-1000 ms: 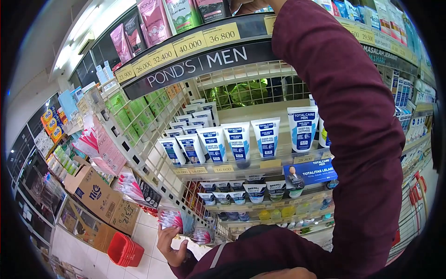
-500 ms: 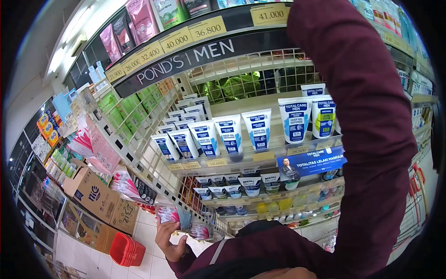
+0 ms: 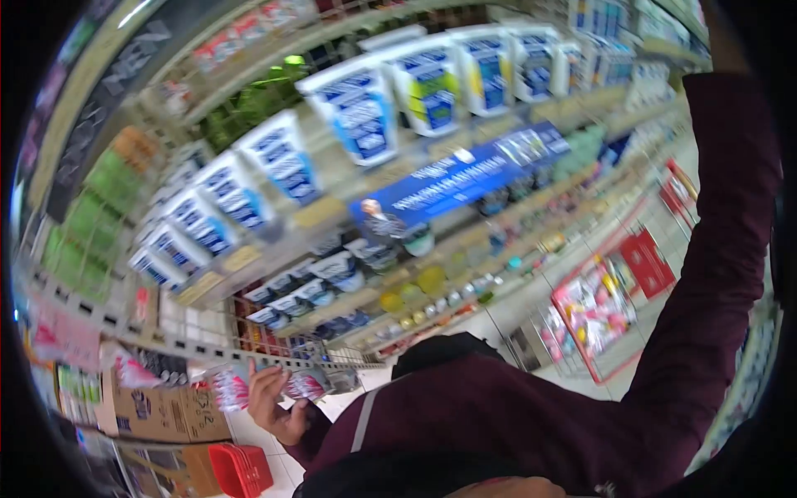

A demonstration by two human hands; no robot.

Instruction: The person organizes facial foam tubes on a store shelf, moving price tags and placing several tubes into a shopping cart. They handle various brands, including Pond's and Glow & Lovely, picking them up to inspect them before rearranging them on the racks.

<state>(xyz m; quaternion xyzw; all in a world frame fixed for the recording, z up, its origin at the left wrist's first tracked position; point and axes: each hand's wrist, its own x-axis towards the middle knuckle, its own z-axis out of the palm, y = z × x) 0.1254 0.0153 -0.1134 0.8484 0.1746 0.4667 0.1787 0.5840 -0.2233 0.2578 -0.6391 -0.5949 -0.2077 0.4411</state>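
Note:
My left hand [image 3: 281, 407] is low at the left, its fingers apart, in front of small pink-and-white packs [image 3: 230, 390] at the end of the shelf. I see nothing in its grip. My right arm reaches up along the right side; only a dark, blurred part of my right hand [image 3: 727, 40] shows at the upper edge, with its fingers hidden. White and blue face wash tubes [image 3: 352, 114] stand in a row on the shelf ahead, smeared by motion. Below them hangs a blue promotional strip [image 3: 452, 184].
Smaller dark tubes [image 3: 336, 270] fill a lower shelf. At the right stands a red-edged shopping cart [image 3: 558, 311] with colourful packs inside. Red baskets [image 3: 237, 469] are stacked on the floor near a cardboard box [image 3: 158, 412] at lower left.
My view has turned and tilted toward the right, so the shelf looks slanted and the cart shows. My right arm has shifted to the right edge. The left hand remains low with fingers apart.

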